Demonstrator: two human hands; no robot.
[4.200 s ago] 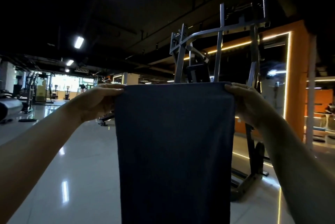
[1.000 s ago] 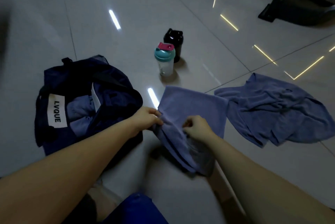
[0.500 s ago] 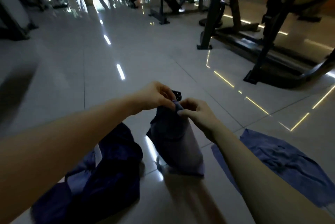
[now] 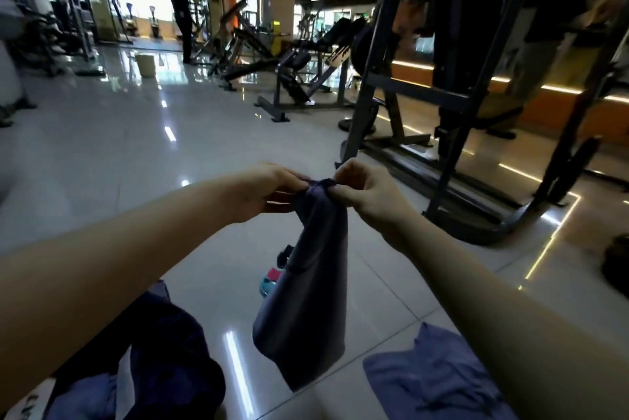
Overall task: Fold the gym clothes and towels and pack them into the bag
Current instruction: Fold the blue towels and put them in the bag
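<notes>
A blue-grey towel (image 4: 309,300) hangs folded in the air in front of me. My left hand (image 4: 269,190) and my right hand (image 4: 366,193) pinch its top edge close together, fingers almost touching. Its lower end dangles just above the tiled floor. The dark navy gym bag (image 4: 170,351) lies open at lower left with pale blue cloth (image 4: 81,396) inside. A second crumpled blue towel (image 4: 432,379) lies on the floor at lower right, partly behind my right forearm.
A teal shaker bottle with a pink cap (image 4: 269,280) and a black bottle (image 4: 284,254) stand behind the hanging towel, mostly hidden. A dark steel machine frame (image 4: 452,103) stands at right. A person (image 4: 182,8) stands far back near a bucket (image 4: 146,64).
I have lifted the towel higher off the floor and my view has tilted up to the gym hall. A second ago the towel lay on the floor under both hands.
</notes>
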